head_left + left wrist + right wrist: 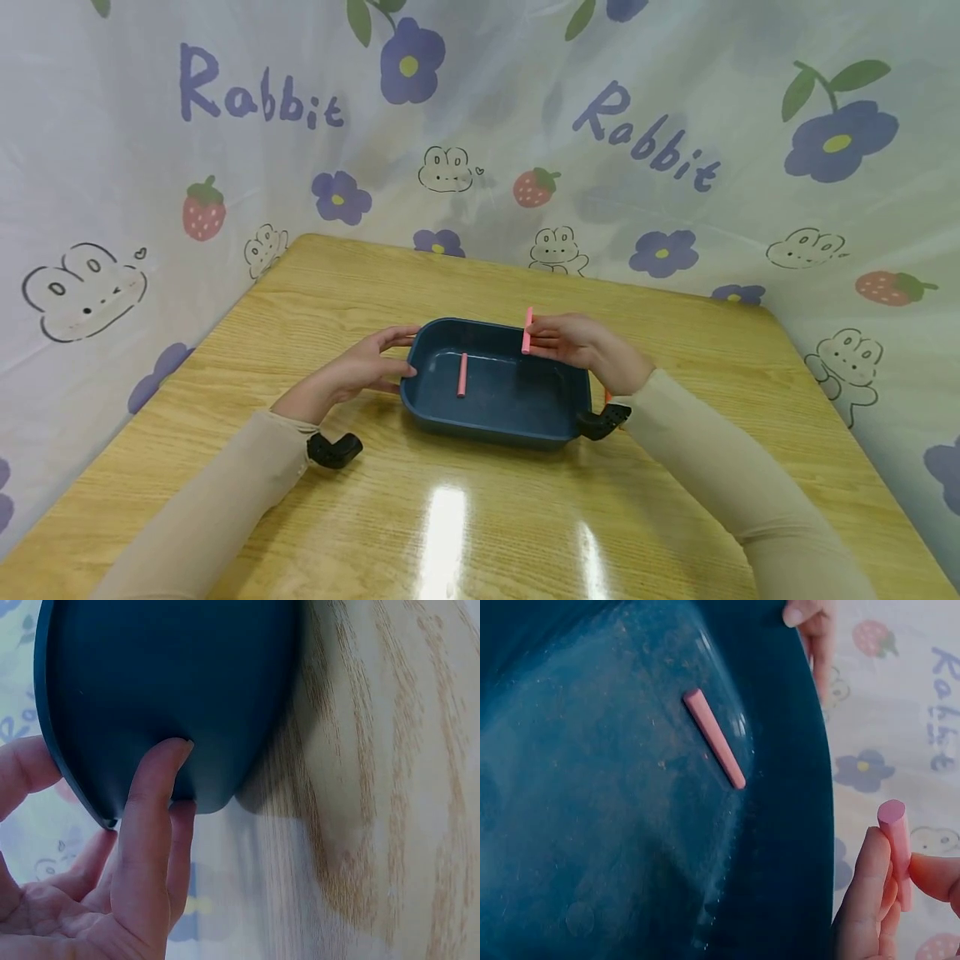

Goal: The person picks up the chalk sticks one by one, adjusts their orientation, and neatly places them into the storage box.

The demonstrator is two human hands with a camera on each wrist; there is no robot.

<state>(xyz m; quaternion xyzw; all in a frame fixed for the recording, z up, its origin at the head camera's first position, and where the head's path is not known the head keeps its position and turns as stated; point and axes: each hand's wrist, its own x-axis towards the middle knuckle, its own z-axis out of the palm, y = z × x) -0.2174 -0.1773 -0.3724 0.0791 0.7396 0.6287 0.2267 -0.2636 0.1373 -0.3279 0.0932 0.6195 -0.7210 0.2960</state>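
A dark blue rectangular basin point(495, 429) with rounded corners stands on the wooden table. My left hand point(365, 364) holds its left end, thumb at the rim and other fingers against the outer wall, as the left wrist view shows up close. Over the basin's far right side, my right hand point(573, 340) pinches a pink chalk stick point(897, 851) upright between thumb and fingers. A second pink chalk stick point(462, 375) lies inside on the basin floor, left of the middle, and shows larger in the right wrist view.
An orange object point(608, 397) peeks out beside the basin's right end, mostly hidden by the right wrist. Black wrist devices point(334, 450) sit on both cuffs. A printed curtain point(495, 108) with rabbits and flowers surrounds the wooden table point(337, 525).
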